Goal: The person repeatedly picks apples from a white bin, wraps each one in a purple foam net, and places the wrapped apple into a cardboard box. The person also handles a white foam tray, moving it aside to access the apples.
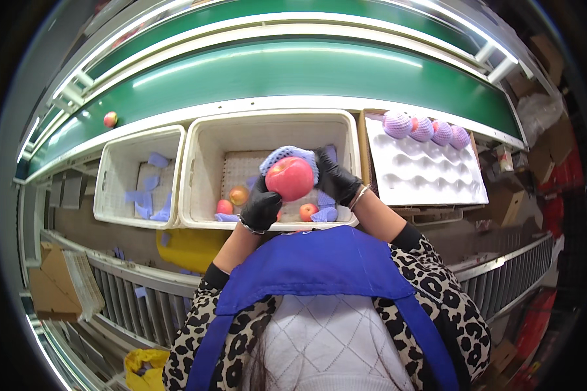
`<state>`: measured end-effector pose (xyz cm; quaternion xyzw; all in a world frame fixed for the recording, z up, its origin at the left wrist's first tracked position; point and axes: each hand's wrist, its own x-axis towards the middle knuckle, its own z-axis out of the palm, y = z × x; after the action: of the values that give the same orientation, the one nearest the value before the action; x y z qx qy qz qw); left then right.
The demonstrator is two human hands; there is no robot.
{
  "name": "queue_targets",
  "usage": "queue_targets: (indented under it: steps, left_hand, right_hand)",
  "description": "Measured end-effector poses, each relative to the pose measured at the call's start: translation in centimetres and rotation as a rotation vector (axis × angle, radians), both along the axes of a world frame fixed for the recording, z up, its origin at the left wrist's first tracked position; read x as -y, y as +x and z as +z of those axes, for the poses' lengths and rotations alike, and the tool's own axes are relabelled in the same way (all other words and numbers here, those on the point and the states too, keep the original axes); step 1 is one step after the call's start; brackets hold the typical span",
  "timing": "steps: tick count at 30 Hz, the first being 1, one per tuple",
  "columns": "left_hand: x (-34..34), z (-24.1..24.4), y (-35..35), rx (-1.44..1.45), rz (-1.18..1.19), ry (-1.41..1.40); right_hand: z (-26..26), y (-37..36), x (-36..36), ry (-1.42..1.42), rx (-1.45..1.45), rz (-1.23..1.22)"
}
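Observation:
My left hand [260, 207], in a black glove, grips a red apple [289, 179] from its lower left. A blue foam fruit net [287, 151] lies around the far side of the apple, leaving the side towards me bare. My right hand [338, 180], also gloved in black, holds the net at its right edge; its fingertips are partly hidden. Both hands are above a large white plastic crate [206, 132]. Inside it are several apples, among them a yellowish one [238, 195] and a red one [308, 212], and loose foam nets [325, 214].
A smaller crate [100, 195] at left contains foam pieces [150, 183]. At right, a carton bears a white molded tray [420, 183] with several net-wrapped apples [397, 124] along its far edge. Beyond runs a green conveyor belt [274, 73] carrying an apple [110, 119]. Roller conveyors [132, 303] stand behind me.

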<state>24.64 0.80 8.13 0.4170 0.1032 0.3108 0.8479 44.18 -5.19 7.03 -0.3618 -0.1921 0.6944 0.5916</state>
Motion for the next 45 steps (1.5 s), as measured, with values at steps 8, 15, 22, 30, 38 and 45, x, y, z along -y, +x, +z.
queue_targets:
  steps: [8,15,22,30,38,45]
  left_hand:
    - [-1.2,-1.5,3.0,0.033,-0.231,-0.030]
    - [-1.2,-0.9,4.9,-0.172,0.100,0.402]
    - [-1.9,1.4,6.4,0.044,-0.148,0.372]
    - [1.3,1.1,9.1,0.086,-0.553,0.086]
    - [7.9,0.9,14.6,-0.196,-0.271,1.325]
    - [9.9,-3.9,17.4,-0.337,-0.429,1.828]
  right_hand:
    - [0.8,0.6,2.6,0.187,0.125,-0.132]
    - [4.7,-0.8,7.0,0.519,1.369,-0.599]
    - [2.5,1.7,9.7,0.592,1.573,-0.448]
    - [9.8,4.4,10.1,0.641,1.716,-0.037]
    - [6.3,19.3,14.2,0.291,1.497,-0.539]
    - [-0.8,27.3,13.0,0.179,1.784,-0.349]
